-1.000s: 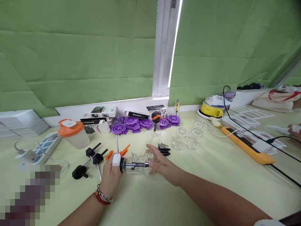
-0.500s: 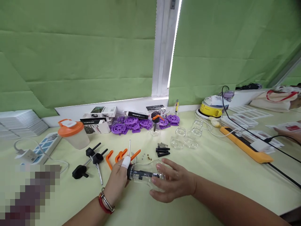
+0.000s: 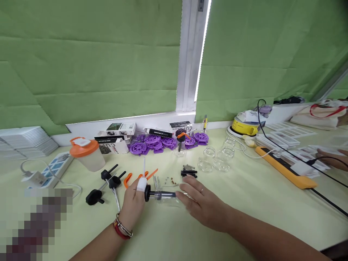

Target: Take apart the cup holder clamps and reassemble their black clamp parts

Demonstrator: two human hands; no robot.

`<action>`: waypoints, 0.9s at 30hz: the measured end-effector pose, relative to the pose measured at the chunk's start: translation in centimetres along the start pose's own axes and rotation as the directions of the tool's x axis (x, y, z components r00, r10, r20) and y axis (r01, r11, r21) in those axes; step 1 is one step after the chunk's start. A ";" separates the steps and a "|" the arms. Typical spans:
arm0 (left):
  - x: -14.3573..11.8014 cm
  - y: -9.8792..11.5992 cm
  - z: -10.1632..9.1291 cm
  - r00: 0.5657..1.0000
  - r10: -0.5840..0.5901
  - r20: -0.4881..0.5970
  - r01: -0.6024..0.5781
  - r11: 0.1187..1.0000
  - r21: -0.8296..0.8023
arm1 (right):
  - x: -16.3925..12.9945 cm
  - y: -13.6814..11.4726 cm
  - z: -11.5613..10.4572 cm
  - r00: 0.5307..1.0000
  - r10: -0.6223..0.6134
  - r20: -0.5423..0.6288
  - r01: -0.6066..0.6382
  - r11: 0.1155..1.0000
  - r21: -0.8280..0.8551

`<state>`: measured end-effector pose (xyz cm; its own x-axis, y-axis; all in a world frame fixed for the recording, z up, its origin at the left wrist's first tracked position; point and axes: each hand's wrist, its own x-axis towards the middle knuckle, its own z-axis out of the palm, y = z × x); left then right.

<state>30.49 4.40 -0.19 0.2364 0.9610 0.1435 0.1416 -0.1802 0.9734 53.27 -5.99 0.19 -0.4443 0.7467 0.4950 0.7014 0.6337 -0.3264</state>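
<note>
My left hand is closed round a black collar with a dark shaft running out to the right. A thin metal rod rises beside its bandaged thumb. Over part of the shaft lies a clear glass jar on its side, its neck apart from the collar. My right hand has its fingers round the jar's far end, slightly blurred. Orange handles, small metal pins, tiny brass-coloured pieces and black tubes with springs lie just beyond the hands.
Clear glass jars stand right of centre. Purple reels and cartons line the wall. An orange-lidded shaker, black-knobbed rods and a white power strip are at left, an orange power strip at right.
The glass jar has shifted relative to the black collar, so bare shaft now shows between its neck and the collar. My right hand has moved slightly right and up.
</note>
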 end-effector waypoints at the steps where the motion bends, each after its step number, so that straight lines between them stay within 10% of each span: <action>1: 0.2 -0.2 -0.1 0.999 -0.036 -0.017 0.035 0.999 -0.026 | -0.7 0.4 -0.2 1.000 -0.020 -0.022 0.018 0.996 -0.085; 6: 0.6 -0.5 -0.4 0.998 -0.060 -0.025 0.057 0.995 -0.086 | -6.3 3.3 -2.0 0.879 0.360 -0.313 -0.426 0.887 -0.176; 11: 0.7 -0.5 -0.1 0.998 -0.046 -0.035 0.045 0.998 -0.048 | -11.0 6.5 -3.9 0.384 0.817 -0.429 -0.891 0.451 0.061; 14: 0.8 -0.7 -0.1 0.999 -0.026 -0.026 0.026 1.000 0.005 | -12.1 8.0 -4.4 0.281 0.887 -0.367 -0.924 0.353 0.146; 22: 0.5 -0.2 -0.2 1.000 -0.011 0.025 0.008 0.994 0.105 | -11.6 10.0 -4.2 0.368 0.751 -0.548 -0.915 0.398 -0.068; 27: 0.8 -0.3 0.0 0.998 -0.021 0.060 0.014 0.993 0.116 | -8.4 7.0 -3.0 0.727 0.330 -0.602 -0.628 0.674 -0.389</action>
<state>30.58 5.20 -0.40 0.2905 0.9503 0.1118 0.2559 -0.1897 0.9479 63.61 -8.43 -3.85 0.2439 0.6307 0.7367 0.9686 -0.1200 -0.2179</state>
